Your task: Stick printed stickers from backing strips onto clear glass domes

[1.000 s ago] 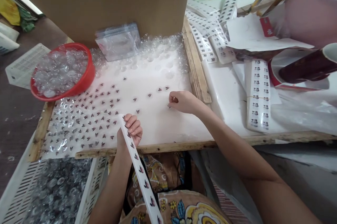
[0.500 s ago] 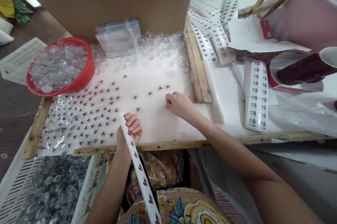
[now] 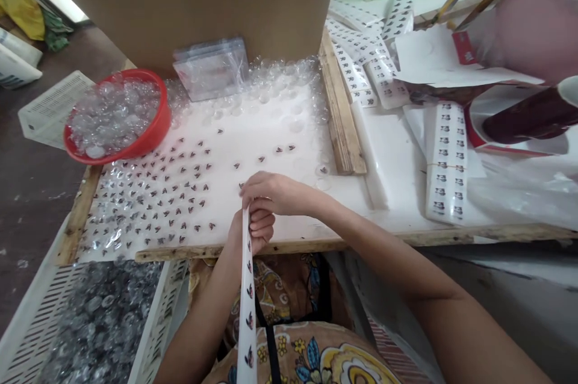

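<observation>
A long white strip (image 3: pixel 246 312) printed with a row of small dark motifs is being held in the left hand (image 3: pixel 261 230) near the front edge of the worktop (image 3: pixel 289 221), its lower part being hung down past that edge in front of the patterned clothing (image 3: pixel 289 306). The left grip is being kept closed around the strip, with the fingers being curled. The strip's upper end is being touched by the right hand (image 3: pixel 273 192), which is being held just above the left; the right grip is being kept narrow, but whether anything is being pinched in it cannot be told.

Many small dark motifs (image 3: pixel 182 196) are being spread over the left side of the worktop, with a few being scattered nearer the middle. Clear round pieces (image 3: pixel 112 113) are being contained in a red basin (image 3: pixel 167 122) at the far left corner, and more are being massed along the back, near some clear flat boxes (image 3: pixel 214 74) that are being leaned before a brown panel (image 3: pixel 189 5). To the right, beyond a wooden bar (image 3: pixel 342 113), a banded stack of printed strips (image 3: pixel 447 161) is being supported flat, near a dark red mug (image 3: pixel 526 116) that is being tilted on its side.
</observation>
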